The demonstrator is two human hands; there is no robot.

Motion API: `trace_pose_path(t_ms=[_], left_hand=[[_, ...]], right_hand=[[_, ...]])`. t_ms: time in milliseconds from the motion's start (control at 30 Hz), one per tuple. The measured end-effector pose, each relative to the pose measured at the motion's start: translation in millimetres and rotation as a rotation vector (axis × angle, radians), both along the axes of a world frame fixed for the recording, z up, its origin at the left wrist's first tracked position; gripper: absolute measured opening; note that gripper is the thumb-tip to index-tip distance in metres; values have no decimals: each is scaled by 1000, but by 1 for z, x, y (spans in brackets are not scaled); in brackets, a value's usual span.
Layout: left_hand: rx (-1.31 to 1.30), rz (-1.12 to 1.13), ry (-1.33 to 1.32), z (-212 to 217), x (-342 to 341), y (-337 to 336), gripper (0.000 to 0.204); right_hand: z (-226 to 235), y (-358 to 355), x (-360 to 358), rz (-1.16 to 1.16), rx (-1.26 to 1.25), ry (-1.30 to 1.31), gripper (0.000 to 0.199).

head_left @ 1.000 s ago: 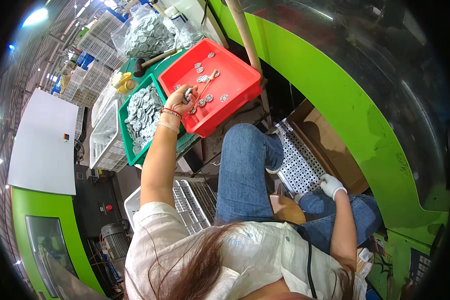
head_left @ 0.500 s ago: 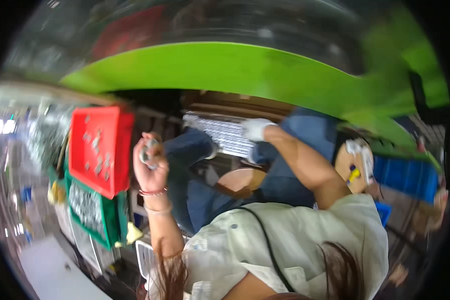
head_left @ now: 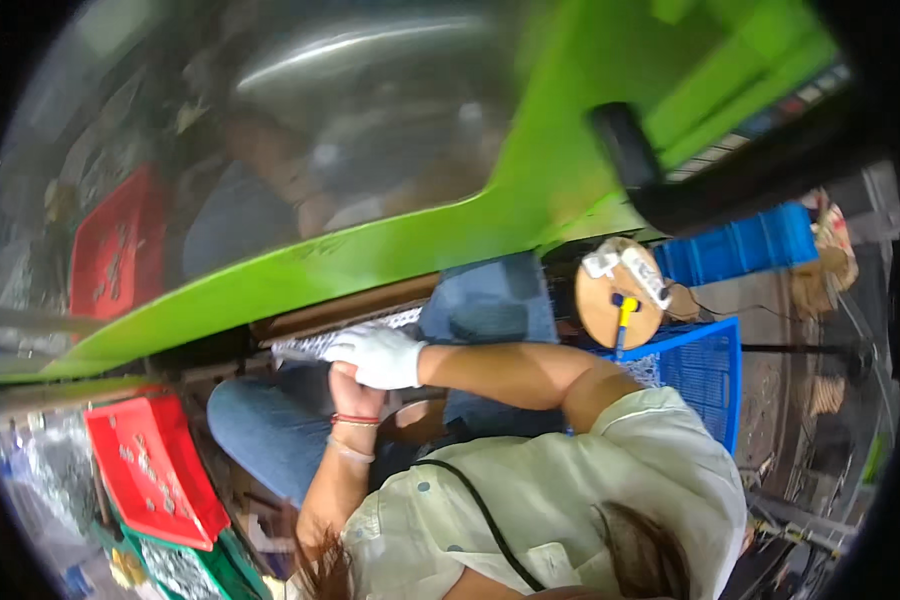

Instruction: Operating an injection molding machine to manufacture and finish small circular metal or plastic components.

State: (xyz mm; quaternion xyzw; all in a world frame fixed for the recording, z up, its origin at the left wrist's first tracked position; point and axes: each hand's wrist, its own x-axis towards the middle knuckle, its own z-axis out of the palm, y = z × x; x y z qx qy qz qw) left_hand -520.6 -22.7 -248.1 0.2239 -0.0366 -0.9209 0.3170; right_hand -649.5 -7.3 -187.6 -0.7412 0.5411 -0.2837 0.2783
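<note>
My left hand [head_left: 357, 398], bare and with a red bracelet at the wrist, meets my right hand [head_left: 382, 357] above my lap. The right wears a white glove and covers the left's fingertips. Its fingers are bent and close together; the left's look curled in beneath it. Whatever lies between them is hidden. Just beyond the hands is a pale tray with a grid of holes [head_left: 310, 342], partly covered by the glove and my knee.
At the left, a red tray [head_left: 182, 478] of small metal pieces overlaps a green bin [head_left: 232, 565]. A round wooden stool [head_left: 595, 305] and a blue basket [head_left: 705, 385] stand at the right. Ahead is a green machine panel [head_left: 370, 245] with a black handle [head_left: 625, 150].
My left hand, earlier raised near the red tray with a small silvery thing in its curled fingers, has come to my right hand. The view has swung to the right.
</note>
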Motion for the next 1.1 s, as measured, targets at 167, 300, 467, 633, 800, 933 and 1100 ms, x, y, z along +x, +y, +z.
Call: trace_pose_path(t_ms=[167,300,467,633,800,933,1100], left_hand=[[-166,-189,-65,-22,-8,-17,41],[-213,-274,126,-46,-22,-6,29],[-252,-387,6,-65,-22,5,30],[-252,-405,14,-81,-4,2,31],[-164,-356,-58,-97,2,-10,39],[-506,-397,-485,-90,2,-1,39],[-281,-323,-486,-80,-7,2,38]], right_hand=[[-2,11,-4,-189,-74,135,18],[-13,41,19,-733,-146,169,8],[-40,40,54,-1190,-88,104,9],[-56,36,61,-1056,100,62,8],[-65,21,57,-1001,346,-78,13],[-78,12,52,-941,501,-128,19],[-85,4,54,-933,582,-54,21]])
